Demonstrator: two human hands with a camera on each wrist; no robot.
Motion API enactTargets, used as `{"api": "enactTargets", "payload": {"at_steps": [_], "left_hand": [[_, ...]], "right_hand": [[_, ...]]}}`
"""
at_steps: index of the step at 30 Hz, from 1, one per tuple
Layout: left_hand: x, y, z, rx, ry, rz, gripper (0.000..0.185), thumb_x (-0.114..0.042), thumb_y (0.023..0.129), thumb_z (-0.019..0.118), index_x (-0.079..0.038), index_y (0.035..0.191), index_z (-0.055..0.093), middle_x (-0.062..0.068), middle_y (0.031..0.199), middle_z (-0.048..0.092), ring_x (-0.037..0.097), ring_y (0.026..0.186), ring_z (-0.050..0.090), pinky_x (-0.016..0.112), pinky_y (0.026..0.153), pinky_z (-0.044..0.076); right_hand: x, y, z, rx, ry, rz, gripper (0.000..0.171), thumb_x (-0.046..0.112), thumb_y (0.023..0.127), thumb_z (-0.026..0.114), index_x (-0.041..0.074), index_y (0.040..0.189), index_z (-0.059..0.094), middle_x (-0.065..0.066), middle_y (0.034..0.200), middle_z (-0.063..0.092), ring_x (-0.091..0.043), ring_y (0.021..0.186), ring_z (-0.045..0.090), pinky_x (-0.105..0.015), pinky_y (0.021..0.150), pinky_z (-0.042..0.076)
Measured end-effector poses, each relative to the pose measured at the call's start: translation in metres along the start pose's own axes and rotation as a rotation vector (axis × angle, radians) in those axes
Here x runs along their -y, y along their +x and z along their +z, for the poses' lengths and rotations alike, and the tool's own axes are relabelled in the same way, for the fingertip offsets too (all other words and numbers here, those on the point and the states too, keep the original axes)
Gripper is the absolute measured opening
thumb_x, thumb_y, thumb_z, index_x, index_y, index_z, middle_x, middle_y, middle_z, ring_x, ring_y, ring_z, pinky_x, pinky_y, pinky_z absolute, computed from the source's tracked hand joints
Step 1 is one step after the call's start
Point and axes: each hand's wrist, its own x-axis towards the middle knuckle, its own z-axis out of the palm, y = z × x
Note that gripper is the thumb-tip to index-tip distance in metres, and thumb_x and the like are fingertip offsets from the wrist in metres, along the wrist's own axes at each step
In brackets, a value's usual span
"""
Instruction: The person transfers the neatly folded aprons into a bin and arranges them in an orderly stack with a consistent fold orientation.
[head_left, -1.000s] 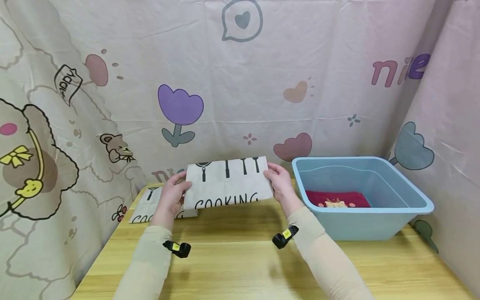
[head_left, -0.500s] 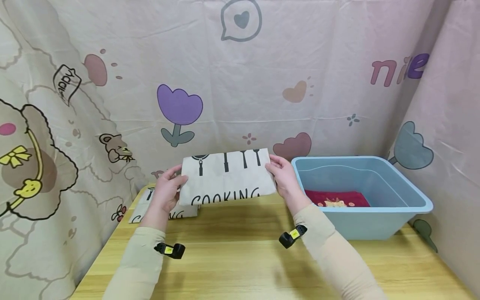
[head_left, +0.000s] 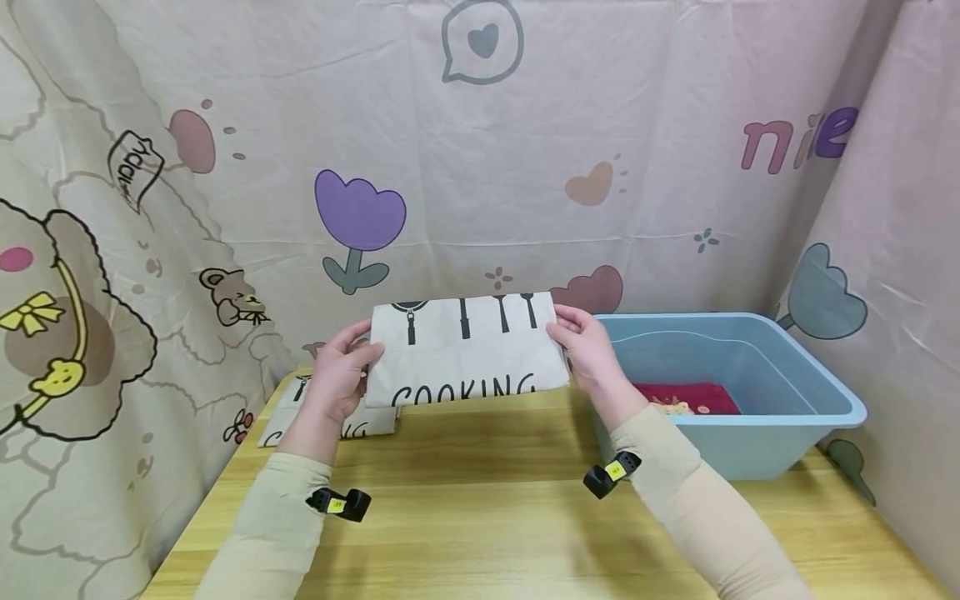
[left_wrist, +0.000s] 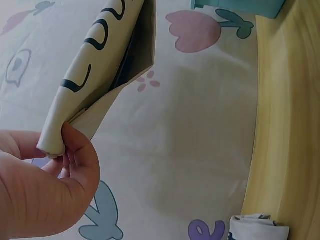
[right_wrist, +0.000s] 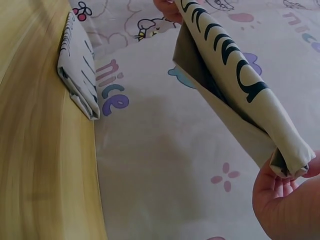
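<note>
Both hands hold up a folded white cloth (head_left: pixel 465 358), printed with dark kitchen utensils and the word COOKING, above the table. My left hand (head_left: pixel 339 375) pinches its left edge, thumb on the front. The right hand (head_left: pixel 591 350) grips the opposite edge in the same way. From the wrist views the cloth's underside shows a slack, hanging fold, and its lower layer sags open. A second folded cloth (right_wrist: pixel 77 65) with the same print lies on the table at the left, partly hidden behind the left hand and forearm in the head view.
On the right of the wooden table (head_left: pixel 450 533) stands a light blue plastic bin (head_left: pixel 750 422). Inside it lies a dark red folded cloth (head_left: pixel 705 398) with a cartoon animal print. A patterned curtain (head_left: pixel 480 167) hangs behind and along both sides.
The held cloth has risen slightly and shifted to the right. My right hand has moved rightward and now overlaps the bin's left side. The left hand moved left at first, then slightly back right.
</note>
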Motion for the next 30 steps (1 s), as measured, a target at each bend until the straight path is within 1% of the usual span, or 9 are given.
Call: {"api": "enactTargets", "payload": {"at_steps": [4, 8, 12, 16, 18, 20, 25, 30], "left_hand": [[0.0, -0.001, 0.007, 0.021, -0.003, -0.002, 0.055, -0.001, 0.098, 0.055, -0.007, 0.151, 0.04, -0.001, 0.1, 0.06, 0.01, 0.083, 0.06, 0.025, 0.069, 0.055], [0.003, -0.002, 0.016, 0.052, -0.006, -0.006, 0.054, -0.001, 0.098, 0.055, -0.006, 0.15, 0.04, 0.001, 0.107, 0.058, 0.011, 0.087, 0.06, 0.026, 0.071, 0.055], [0.006, -0.001, 0.027, 0.069, -0.015, -0.018, 0.053, -0.002, 0.099, 0.055, -0.007, 0.15, 0.041, 0.004, 0.111, 0.053, 0.012, 0.088, 0.058, 0.025, 0.073, 0.054], [0.007, -0.002, 0.04, 0.102, -0.015, -0.024, 0.052, -0.003, 0.1, 0.055, -0.008, 0.149, 0.043, 0.009, 0.116, 0.056, 0.014, 0.089, 0.061, 0.027, 0.074, 0.054], [0.008, -0.003, 0.048, 0.119, -0.022, -0.027, 0.051, -0.003, 0.1, 0.055, -0.008, 0.149, 0.043, 0.011, 0.119, 0.058, 0.015, 0.091, 0.062, 0.029, 0.075, 0.055], [0.009, -0.003, 0.056, 0.131, -0.046, -0.025, 0.05, -0.002, 0.099, 0.055, -0.007, 0.148, 0.045, 0.012, 0.121, 0.058, 0.016, 0.091, 0.063, 0.03, 0.074, 0.055], [0.008, -0.004, 0.076, 0.172, -0.132, -0.011, 0.049, 0.003, 0.098, 0.054, -0.002, 0.146, 0.046, 0.007, 0.11, 0.059, 0.014, 0.088, 0.062, 0.03, 0.072, 0.054], [0.005, -0.006, 0.098, 0.204, -0.178, -0.001, 0.047, 0.005, 0.097, 0.054, 0.0, 0.144, 0.048, 0.005, 0.102, 0.06, 0.014, 0.08, 0.063, 0.029, 0.069, 0.054]], "right_hand": [[0.003, -0.003, -0.01, 0.01, -0.006, -0.008, 0.044, -0.003, 0.097, 0.055, -0.01, 0.139, 0.045, 0.004, 0.092, 0.06, -0.005, 0.081, 0.06, -0.02, 0.07, 0.053], [0.007, -0.006, -0.021, 0.011, -0.014, -0.016, 0.044, -0.003, 0.097, 0.055, -0.011, 0.139, 0.044, 0.004, 0.092, 0.06, -0.004, 0.081, 0.06, -0.02, 0.07, 0.054], [0.012, -0.009, -0.034, 0.016, -0.044, -0.004, 0.046, 0.001, 0.099, 0.055, -0.009, 0.142, 0.042, 0.003, 0.097, 0.06, -0.005, 0.084, 0.06, -0.02, 0.072, 0.054], [0.014, -0.012, -0.051, 0.02, -0.079, 0.018, 0.049, 0.004, 0.1, 0.055, -0.007, 0.145, 0.04, -0.002, 0.106, 0.059, -0.005, 0.088, 0.061, -0.021, 0.076, 0.055], [0.016, -0.014, -0.06, 0.02, -0.089, 0.02, 0.051, 0.006, 0.1, 0.055, -0.007, 0.146, 0.038, -0.002, 0.107, 0.059, -0.005, 0.089, 0.061, -0.021, 0.077, 0.055], [0.018, -0.016, -0.069, 0.016, -0.098, 0.018, 0.052, 0.007, 0.101, 0.055, -0.006, 0.147, 0.037, 0.001, 0.106, 0.059, -0.005, 0.09, 0.062, -0.021, 0.077, 0.055], [0.028, -0.019, -0.091, -0.012, -0.144, -0.007, 0.055, 0.013, 0.101, 0.056, -0.005, 0.149, 0.036, 0.008, 0.101, 0.06, -0.003, 0.088, 0.062, -0.021, 0.075, 0.055], [0.037, -0.021, -0.112, -0.044, -0.199, -0.014, 0.059, 0.021, 0.1, 0.059, -0.001, 0.15, 0.037, 0.006, 0.108, 0.058, -0.004, 0.088, 0.063, -0.021, 0.074, 0.055]]}}
